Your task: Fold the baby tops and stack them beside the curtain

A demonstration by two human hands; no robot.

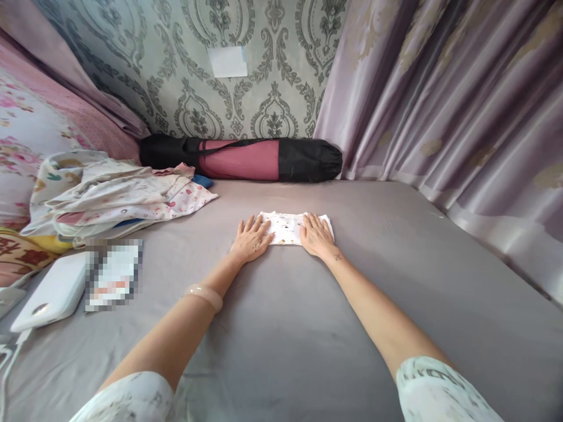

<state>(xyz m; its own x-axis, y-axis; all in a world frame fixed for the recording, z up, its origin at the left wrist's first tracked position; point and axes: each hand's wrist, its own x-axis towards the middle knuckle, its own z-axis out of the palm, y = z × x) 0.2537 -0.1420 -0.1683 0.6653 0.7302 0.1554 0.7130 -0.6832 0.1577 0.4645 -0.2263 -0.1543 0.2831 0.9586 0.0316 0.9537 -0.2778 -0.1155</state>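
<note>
Folded white cloth (pixel 285 230), lying flat on the grey sheet (pixel 285 334), straight ahead, near mid-view. Runs left to right along its long axis, roughly parallel to the patterned wall (pixel 153 35); faces the wearer with one long edge and the wall with the other. Looks thin and soft, close to rectangular, printed with small dark and yellowish marks.

Over its left end, the left hand (pixel 253 237): open, palm down, with fingers spread, partly on cloth and partly on sheet. Over its right part, the right hand (pixel 315 233): also open and flat, with fingers closer together. Around the left forearm, a pale, smooth bangle (pixel 206 297).

Beyond, against the wall, a long black bag (pixel 308 159) with gathered right end and thin strap; inside, showing through the middle, a pink ribbed roll (pixel 246 161), lying parallel to the cloth.

To the left, a loose heap of crumpled printed garments (pixel 127 190). Nearer, a glossy white rounded block (pixel 53 290) with a white cable (pixel 13 375) attached; just beside it, a flat pixelated item (pixel 114 275), impossible to identify. To the right, a satiny mauve curtain (pixel 387 99) in deep vertical folds.
</note>
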